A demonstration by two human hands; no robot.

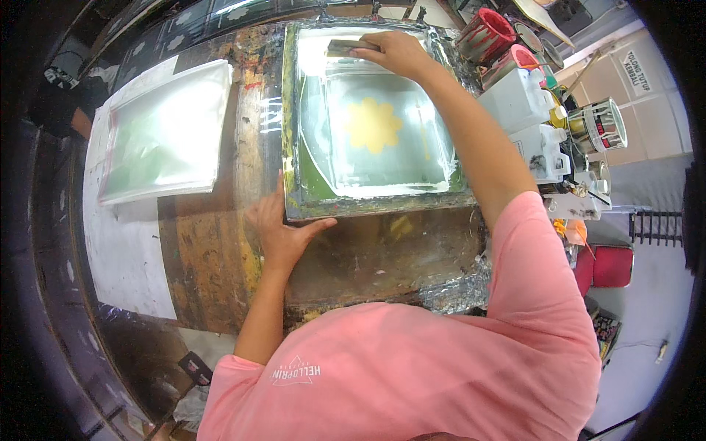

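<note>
A silk-screen frame [382, 206] lies on the stained wooden table, with a yellow flower shape [372, 126] showing through its mesh. White ink borders the mesh and pools along the far end. There, my right hand [397, 55] is closed on a squeegee [346, 48], whose blade lies crosswise near the far edge. My left hand [278, 229] grips the frame's near left corner, the thumb along the near edge and a finger up the left side. A stack of clear plastic bags [165, 132] rests on white paper to the left.
Paint-streaked cans [485, 35] and white plastic jugs [540, 151] crowd the table's right side. An open can [599, 125] leans out beyond them. White paper sheets [132, 257] cover the table's left edge. A red chair [612, 266] stands at the right.
</note>
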